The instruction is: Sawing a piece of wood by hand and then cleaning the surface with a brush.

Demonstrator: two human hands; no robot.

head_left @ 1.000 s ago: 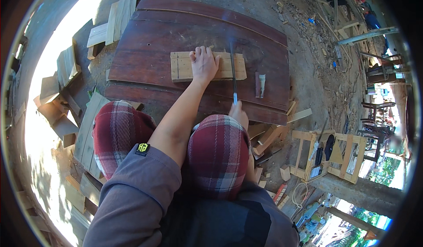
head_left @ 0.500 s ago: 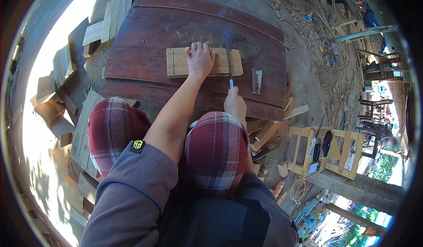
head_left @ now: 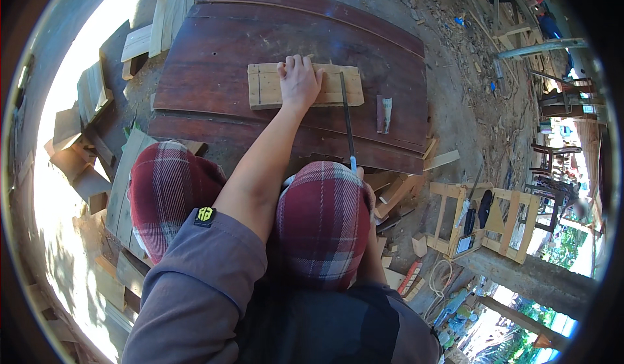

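Note:
A pale wooden block (head_left: 266, 88) lies flat across a dark red-brown wooden panel (head_left: 247, 39). My left hand (head_left: 300, 84) presses on top of it, fingers bent over its far edge. Toward the block's right end, a thin handsaw (head_left: 348, 117) rests with its narrow dark blade across the wood, pointing away from me. My right hand (head_left: 361, 173) grips the saw's light blue handle end, mostly hidden behind my right knee in plaid cloth. A dark pencil-like line crosses the block near its left end.
A small brown-and-white strip (head_left: 384, 114) lies on the panel, right of the block. Board offcuts (head_left: 91, 94) are piled at left. At right stand slatted wooden frames (head_left: 448, 221) with tools on them. A red-and-white object (head_left: 411, 276) and coiled cord (head_left: 442, 278) lie below.
My right hand has pulled the saw back toward me and slightly right, drawing the blade along the block. The left hand stays on the block.

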